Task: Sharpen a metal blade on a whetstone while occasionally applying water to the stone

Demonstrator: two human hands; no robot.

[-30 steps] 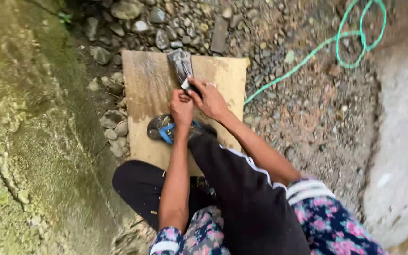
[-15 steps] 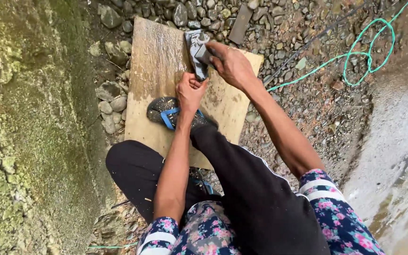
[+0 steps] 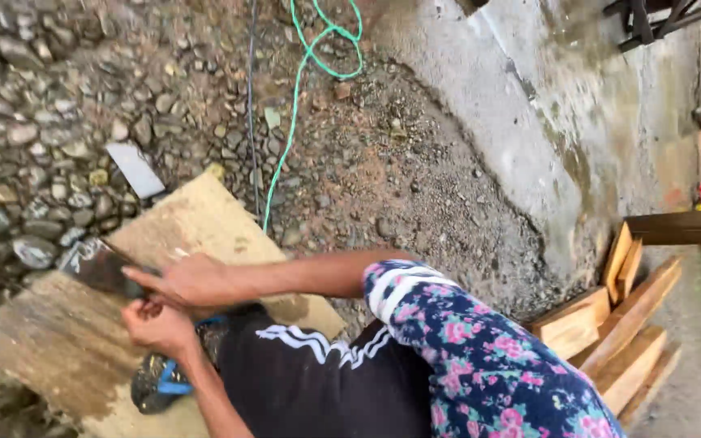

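My right hand [image 3: 188, 280] grips the handle end of a wide, dull metal blade [image 3: 99, 264] that lies flat over a worn wooden board [image 3: 204, 219] on the gravel. Just below it my left hand [image 3: 156, 324] is curled closed, close to the handle; nothing shows inside its fingers. Under my left hand, my foot in a blue-strapped sandal [image 3: 160, 383] rests on the board, and my knee in black trousers with white stripes [image 3: 310, 373] rises beside it.
A green rope [image 3: 310, 65] and a thin black cable [image 3: 251, 97] run across the gravel behind the board. A pale flat offcut [image 3: 135, 169] lies among the stones. Several cut wood pieces [image 3: 610, 324] are stacked at right beside a concrete slab [image 3: 529, 122].
The view has swung to the right, bringing the concrete slab and the wood stack into sight. Both hands stay together at the blade on the board.
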